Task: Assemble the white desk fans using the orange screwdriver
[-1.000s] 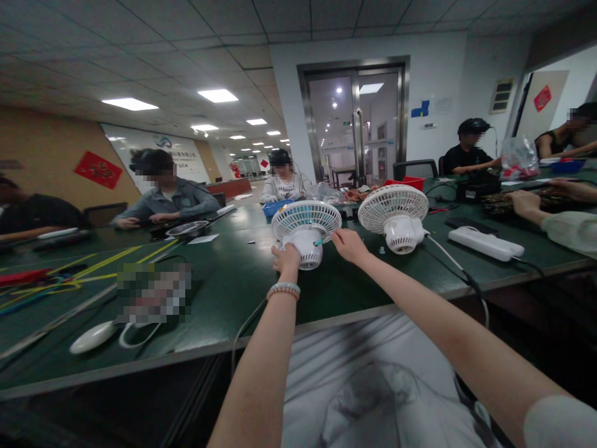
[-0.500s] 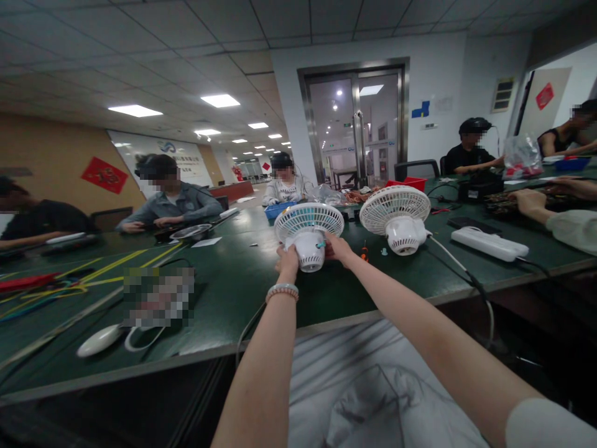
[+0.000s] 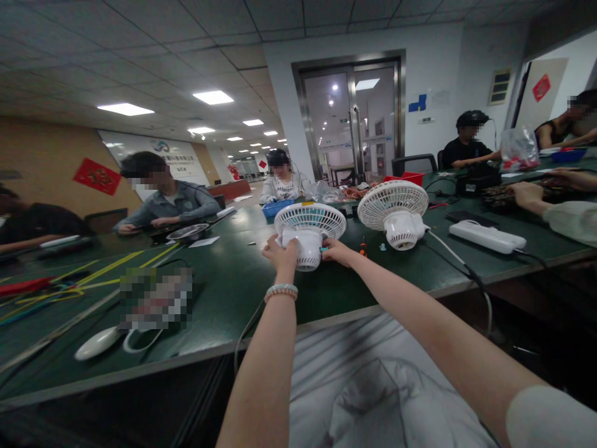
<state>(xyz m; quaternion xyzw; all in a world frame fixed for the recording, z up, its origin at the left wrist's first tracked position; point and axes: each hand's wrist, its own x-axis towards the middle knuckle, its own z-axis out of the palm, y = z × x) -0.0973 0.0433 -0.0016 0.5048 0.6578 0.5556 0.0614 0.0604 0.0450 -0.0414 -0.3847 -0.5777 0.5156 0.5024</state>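
Observation:
A white electric fan (image 3: 308, 252) rests on the green table in front of me, its round grille facing away and its motor housing toward me. My left hand (image 3: 281, 252) grips the housing from the left, with the thumb across its back. On the other side, my right hand (image 3: 336, 251) has its fingers closed at the housing's edge, beside a small teal piece (image 3: 323, 249). Its fingertips are partly hidden. A second white fan (image 3: 405, 230) stands just to the right, with a pale cable running from it.
A white power strip (image 3: 487, 237) lies at the right, near another person's hand (image 3: 532, 196). Orange and pale-blue small parts lie between it and my hands. A blue tray (image 3: 276, 209) and red bin (image 3: 405, 178) stand behind the fans. Yellow strips (image 3: 112, 267) and a white mouse-shaped object (image 3: 97, 343) are left.
My left hand has shifted its grip, with the thumb now further over the housing. The right fingers sit slightly lower on the fan's side. A person at the left has turned their head.

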